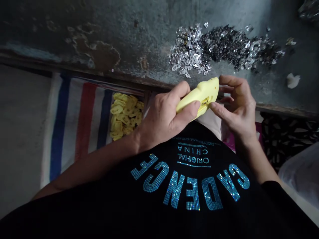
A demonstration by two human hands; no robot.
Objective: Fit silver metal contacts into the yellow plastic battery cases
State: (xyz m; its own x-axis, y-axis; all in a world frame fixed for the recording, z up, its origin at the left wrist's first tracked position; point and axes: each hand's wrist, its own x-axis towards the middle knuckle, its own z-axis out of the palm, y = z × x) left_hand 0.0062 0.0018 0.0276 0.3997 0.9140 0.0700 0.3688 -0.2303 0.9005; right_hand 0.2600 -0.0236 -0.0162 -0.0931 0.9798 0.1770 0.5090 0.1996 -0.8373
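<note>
Our left hand [161, 109] is gripping a yellow plastic shell [208, 87], mid-view; our right hand [239, 109] is sitting half-curled at its three o'clock, grip unclear. Metal seems to be showing inside its slot [204, 102]; we are judging it part-done. Small metal clips [224, 46] are lying loose at one o'clock, on the counter [142, 30].

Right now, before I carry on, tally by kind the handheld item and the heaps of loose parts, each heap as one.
Pale-yellow, hollow, smooth casing in the left fingers: 1
Heap of small, silvery metal pieces on the grey bench: 1
Heap of yellow, loop-shaped pieces: 1
Total: 3
</note>
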